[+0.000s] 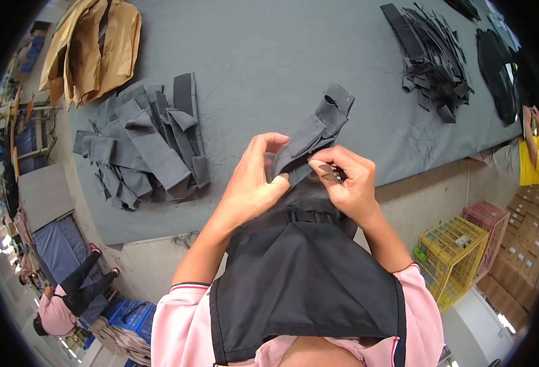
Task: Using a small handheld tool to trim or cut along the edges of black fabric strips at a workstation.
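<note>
A dark grey fabric strip [318, 127], folded and creased, is held just above the near edge of the table in front of my chest. My left hand [254, 180] is closed around its near end, thumb and fingers on either side. My right hand [348, 183] pinches the strip's right edge with thumb and forefinger. In the right palm sits a small black tool [338, 174] with shiny spots, which looks like thread snips; the fingers hide most of it. The strip's far end sticks up away from me, with pale loose threads on it.
A pile of grey fabric strips [141, 144] lies left on the grey-covered table [251, 67]; another heap of strips [434, 64] lies far right. A brown paper bag [92, 52] stands at the far left corner. Yellow crate [450, 254] on the floor right. Other people are at both sides.
</note>
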{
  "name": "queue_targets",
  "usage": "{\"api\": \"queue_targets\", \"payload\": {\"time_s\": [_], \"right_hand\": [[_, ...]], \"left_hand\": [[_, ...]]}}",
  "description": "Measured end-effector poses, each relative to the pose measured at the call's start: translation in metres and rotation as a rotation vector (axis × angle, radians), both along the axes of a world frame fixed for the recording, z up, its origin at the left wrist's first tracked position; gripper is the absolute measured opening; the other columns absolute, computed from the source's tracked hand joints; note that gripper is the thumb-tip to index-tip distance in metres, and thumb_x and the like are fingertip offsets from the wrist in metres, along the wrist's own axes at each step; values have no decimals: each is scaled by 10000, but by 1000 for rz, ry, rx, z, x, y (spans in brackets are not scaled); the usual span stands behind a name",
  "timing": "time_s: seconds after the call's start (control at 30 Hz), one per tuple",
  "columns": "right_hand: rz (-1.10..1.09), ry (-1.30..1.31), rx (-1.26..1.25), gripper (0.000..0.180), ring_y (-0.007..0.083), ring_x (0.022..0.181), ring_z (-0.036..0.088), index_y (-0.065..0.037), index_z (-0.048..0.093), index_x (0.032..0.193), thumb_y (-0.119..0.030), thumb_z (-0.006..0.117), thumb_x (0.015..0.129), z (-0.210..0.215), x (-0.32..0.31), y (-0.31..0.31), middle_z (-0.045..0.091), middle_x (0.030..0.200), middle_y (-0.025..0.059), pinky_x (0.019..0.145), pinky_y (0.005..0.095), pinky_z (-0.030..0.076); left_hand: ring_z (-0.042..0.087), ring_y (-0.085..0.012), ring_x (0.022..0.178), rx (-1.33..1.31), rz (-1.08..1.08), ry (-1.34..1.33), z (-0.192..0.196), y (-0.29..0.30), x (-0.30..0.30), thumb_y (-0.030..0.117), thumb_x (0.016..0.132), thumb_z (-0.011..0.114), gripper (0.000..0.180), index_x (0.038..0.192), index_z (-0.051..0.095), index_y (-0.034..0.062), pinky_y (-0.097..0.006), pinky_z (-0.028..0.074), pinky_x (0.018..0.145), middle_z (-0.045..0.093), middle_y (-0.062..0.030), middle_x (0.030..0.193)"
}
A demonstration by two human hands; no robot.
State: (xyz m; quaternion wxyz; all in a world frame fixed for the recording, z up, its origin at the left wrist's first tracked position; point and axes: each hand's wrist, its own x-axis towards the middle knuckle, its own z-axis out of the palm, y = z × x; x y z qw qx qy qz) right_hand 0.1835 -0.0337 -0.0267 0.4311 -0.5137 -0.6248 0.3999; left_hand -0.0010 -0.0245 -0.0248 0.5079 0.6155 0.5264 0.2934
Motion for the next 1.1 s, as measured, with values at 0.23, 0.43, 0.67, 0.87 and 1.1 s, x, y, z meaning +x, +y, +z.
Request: {"api": "queue_targets", "payload": {"time_s": [0.23,0.43,0.67,0.87,1.1], "right_hand": [[52,-40,-47,207,169,582,554,-30,635,906,37,646,710,0,-3,18,587,725,74,525,275,433],[-27,-436,135,341,206,610,557,-67,614,985,-50,733,666,33,-4,-10,505,809,57,546,314,454],[9,-573,242,306,187,620,555,-32,611,922,-62,732,643,31,-11,-12,481,779,54,534,289,439],[35,-693,253,275,177,580,554,-31,601,881,-64,718,634,36,-16,-13,468,765,47,514,289,425],[18,-639,208,274,215,579,553,-37,617,905,-28,720,652,36,-16,-13,484,756,69,523,329,440]], "left_hand": [[520,-79,870,-490,263,-648,-4,-10,9,-73,733,488,554,1249,320,41,-214,426,721,555,-98,1077],[520,-93,890,-320,421,-556,-2,-9,19,-108,764,485,574,1282,275,20,-204,441,705,519,-119,1129],[531,-102,934,-217,411,-497,-1,-12,27,-114,782,469,578,1305,265,26,-217,437,785,532,-100,1101],[534,-102,934,-93,381,-361,-7,-14,27,-126,765,465,601,1306,249,20,-210,439,755,538,-116,1118],[535,-99,927,-78,386,-357,-6,-13,29,-132,761,458,603,1306,246,17,-208,434,761,541,-109,1114]]}}
